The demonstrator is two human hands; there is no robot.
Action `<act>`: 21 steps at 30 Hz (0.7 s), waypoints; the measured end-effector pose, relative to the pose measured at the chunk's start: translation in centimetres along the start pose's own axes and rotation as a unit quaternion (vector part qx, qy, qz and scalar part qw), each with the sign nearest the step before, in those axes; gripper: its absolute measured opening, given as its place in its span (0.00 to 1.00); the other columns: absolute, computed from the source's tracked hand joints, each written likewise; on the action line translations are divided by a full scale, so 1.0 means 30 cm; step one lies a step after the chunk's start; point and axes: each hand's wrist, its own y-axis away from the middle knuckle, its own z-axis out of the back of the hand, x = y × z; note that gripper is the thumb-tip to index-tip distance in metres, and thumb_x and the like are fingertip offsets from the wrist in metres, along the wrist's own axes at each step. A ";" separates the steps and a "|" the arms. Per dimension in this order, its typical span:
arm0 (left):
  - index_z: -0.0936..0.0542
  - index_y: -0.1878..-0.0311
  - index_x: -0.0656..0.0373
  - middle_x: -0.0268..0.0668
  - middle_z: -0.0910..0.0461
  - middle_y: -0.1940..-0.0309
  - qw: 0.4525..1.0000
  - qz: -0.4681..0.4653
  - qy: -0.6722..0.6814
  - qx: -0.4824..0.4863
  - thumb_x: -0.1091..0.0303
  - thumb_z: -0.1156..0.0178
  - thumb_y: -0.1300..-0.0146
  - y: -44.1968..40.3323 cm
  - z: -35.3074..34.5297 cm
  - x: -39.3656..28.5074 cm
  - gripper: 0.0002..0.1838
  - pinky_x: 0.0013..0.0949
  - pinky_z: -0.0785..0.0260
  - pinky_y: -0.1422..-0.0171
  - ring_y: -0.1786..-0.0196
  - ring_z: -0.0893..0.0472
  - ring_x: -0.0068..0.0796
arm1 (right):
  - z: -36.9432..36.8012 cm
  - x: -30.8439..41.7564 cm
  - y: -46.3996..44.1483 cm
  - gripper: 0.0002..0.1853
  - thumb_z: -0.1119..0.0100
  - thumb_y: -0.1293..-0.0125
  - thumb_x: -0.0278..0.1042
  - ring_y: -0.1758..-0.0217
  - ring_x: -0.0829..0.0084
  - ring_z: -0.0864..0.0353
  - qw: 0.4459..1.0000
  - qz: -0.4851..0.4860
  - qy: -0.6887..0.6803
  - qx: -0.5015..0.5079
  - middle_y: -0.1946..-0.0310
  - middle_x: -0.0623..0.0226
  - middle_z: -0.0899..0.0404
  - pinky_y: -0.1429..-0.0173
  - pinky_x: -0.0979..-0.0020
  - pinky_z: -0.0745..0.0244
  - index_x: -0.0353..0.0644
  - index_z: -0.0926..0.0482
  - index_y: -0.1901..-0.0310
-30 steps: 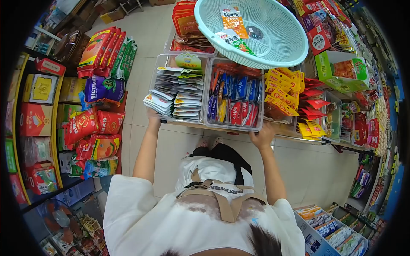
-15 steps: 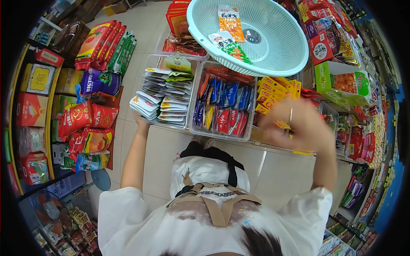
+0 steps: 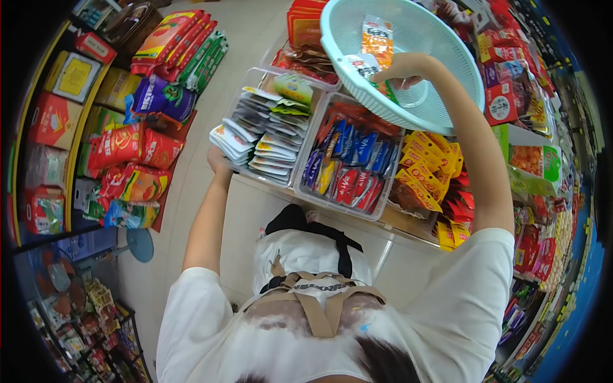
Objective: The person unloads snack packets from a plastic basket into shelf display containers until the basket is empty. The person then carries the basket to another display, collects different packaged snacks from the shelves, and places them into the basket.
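My right hand (image 3: 412,69) reaches down into a light blue plastic colander (image 3: 469,70), its fingers curled. Against those fingers lies a white-and-green snack packet (image 3: 363,64), partly hidden. Something pale and shiny shows just below the hand, too unclear to name. An orange-and-white snack packet (image 3: 378,37) lies beyond it in the colander. My left hand (image 3: 218,159) is closed around the near left corner of a clear plastic bin (image 3: 265,177), its fingertips hidden. White and green packets (image 3: 271,137) stand in rows inside that bin.
A second clear bin (image 3: 341,209) holds blue, red and purple packets. Yellow packets (image 3: 424,172) are heaped right of it. Bagged goods (image 3: 137,150) are stacked at left, beside a shelf of boxes (image 3: 51,121). Snack displays (image 3: 539,159) line the right.
My right hand has moved from above the yellow packets, up and left into the colander. The view has shifted, so the bins and colander appear farther right. My left hand stays at the bin corner.
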 end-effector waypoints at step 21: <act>0.21 0.55 0.59 0.43 0.19 0.63 0.999 -0.031 -0.034 -0.010 0.64 0.49 0.41 -0.040 0.024 0.044 0.15 0.29 0.32 0.56 0.61 0.21 0.31 | 0.077 -0.096 0.292 0.25 0.41 0.47 0.40 0.71 0.84 0.29 0.823 0.252 -0.435 -0.264 0.74 0.72 0.28 0.66 0.83 0.34 0.36 0.30 0.48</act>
